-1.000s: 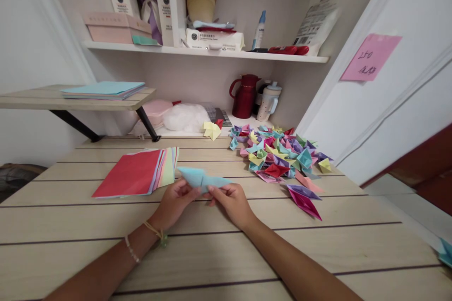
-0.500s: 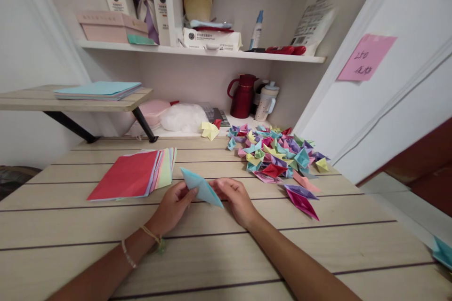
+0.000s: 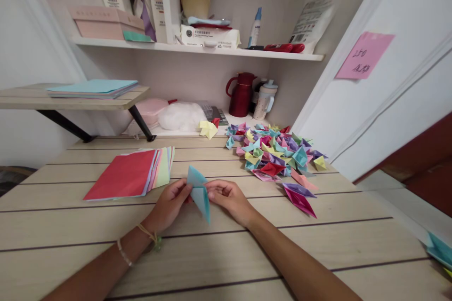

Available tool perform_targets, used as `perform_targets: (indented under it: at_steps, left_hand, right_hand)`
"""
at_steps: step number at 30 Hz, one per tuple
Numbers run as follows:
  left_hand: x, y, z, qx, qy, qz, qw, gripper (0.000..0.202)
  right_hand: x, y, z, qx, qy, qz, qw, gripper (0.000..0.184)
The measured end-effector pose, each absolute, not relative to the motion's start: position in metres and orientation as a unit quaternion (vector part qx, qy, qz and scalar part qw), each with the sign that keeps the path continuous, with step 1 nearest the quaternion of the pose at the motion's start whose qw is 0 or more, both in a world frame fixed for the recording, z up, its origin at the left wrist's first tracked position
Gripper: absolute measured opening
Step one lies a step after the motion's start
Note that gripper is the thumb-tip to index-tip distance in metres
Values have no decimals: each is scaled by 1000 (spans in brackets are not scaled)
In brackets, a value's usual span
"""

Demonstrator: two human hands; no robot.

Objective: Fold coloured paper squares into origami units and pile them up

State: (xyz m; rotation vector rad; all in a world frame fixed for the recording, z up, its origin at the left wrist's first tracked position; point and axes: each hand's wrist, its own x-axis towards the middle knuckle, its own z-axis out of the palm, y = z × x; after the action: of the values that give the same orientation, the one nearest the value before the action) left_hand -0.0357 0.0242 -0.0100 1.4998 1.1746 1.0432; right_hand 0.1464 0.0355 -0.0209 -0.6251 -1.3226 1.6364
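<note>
A light-blue piece of folded origami paper (image 3: 200,197) is held up just above the table, its long points tilted from upper left to lower right. My left hand (image 3: 171,202) pinches its left side between thumb and fingers. At its right edge, my right hand (image 3: 228,197) grips the paper with thumb and fingertips. Some fingertips are hidden behind the paper. To the left lies a stack of coloured paper squares (image 3: 122,174) with a red sheet on top. A purple folded boat (image 3: 299,190) and a magenta folded boat (image 3: 300,201) lie to the right.
A heap of many-coloured folded paper boats (image 3: 271,150) covers the table's back right. A yellow folded paper (image 3: 208,129) sits at the back middle. On the left, a raised wooden shelf (image 3: 130,99) with black legs carries more paper. A dark red jug (image 3: 241,96) stands behind.
The blue paper has turned to a steeper tilt and a fold on its near face now shows. My right fingers have come onto its right edge.
</note>
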Motion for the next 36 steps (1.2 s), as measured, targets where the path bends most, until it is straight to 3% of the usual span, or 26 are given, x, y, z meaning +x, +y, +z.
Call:
perform_targets:
  at_steps: [9,20,36]
  left_hand:
    - [-35,22,-7,597,484,428,475,30]
    - [-35,24,-7,540,474,462,519,26]
    - [-39,26,-14,541,447,450,553,24]
  right_hand:
    - [145,36,-21,-287,-539,651,451,27]
    - [142,38,-27,-346,-484,616,516,19]
    - [146,35,-21,-283,-518,663,461,22]
